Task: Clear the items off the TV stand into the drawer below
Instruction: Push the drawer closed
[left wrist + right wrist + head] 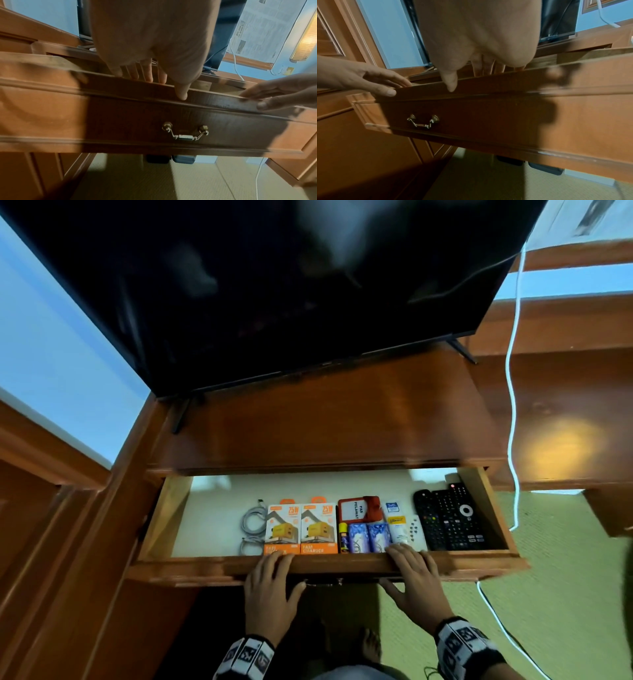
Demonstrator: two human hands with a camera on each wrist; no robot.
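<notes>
Both hands on the drawer front — closing step, stand top looks cleared.

Left hand (pixel 270 587) and right hand (pixel 414 580) each lie on the top edge of the drawer (pixel 329 564) front, fingers draped over the rim, thumbs down on the face, either side of the brass handle (pixel 185 133); fingers fairly straight and flat, holding nothing else. The drawer is pulled well out under the TV stand (pixel 325 419), whose top shows only the TV (pixel 274 285) feet. The items sit in a tidy row along the front wall: coiled cables (pixel 251 529), two orange charger boxes (pixel 301 529), red card holder (pixel 359 508), small tubes (pixel 397 525), black remotes (pixel 448 518). Likely next is an even, straight push from both hands so the drawer doesn't skew — fingertips must clear the rim before it meets the frame.
</notes>
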